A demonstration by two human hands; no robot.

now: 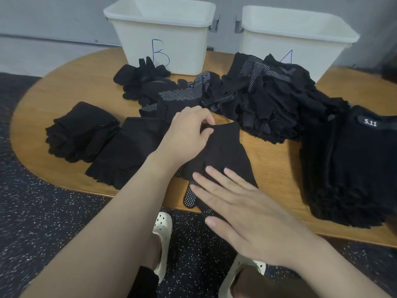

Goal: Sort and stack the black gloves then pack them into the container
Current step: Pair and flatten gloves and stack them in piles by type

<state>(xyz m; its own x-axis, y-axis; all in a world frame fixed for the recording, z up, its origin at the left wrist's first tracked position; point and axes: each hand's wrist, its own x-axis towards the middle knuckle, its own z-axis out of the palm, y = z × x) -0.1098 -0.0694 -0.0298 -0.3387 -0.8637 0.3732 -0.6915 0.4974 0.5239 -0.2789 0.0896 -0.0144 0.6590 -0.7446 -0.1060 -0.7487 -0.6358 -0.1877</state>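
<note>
A black dotted glove [225, 151] lies flat at the front middle of the wooden table [64, 87]. My left hand [189, 134] pinches its cuff at the far end. My right hand [242, 211] lies flat with straight fingers on the glove's finger end, near the table's front edge. A loose heap of black gloves [257, 93] fills the middle and back. Two neat stacks [81, 132] [129, 151] sit at the left. A tall stack with a "5.11" label [361, 164] stands at the right.
Two white bins stand at the back: one marked B [163, 33] on the left, another [300, 31] on the right. Below the table's front edge are a dark speckled floor and my feet in white clogs [163, 229].
</note>
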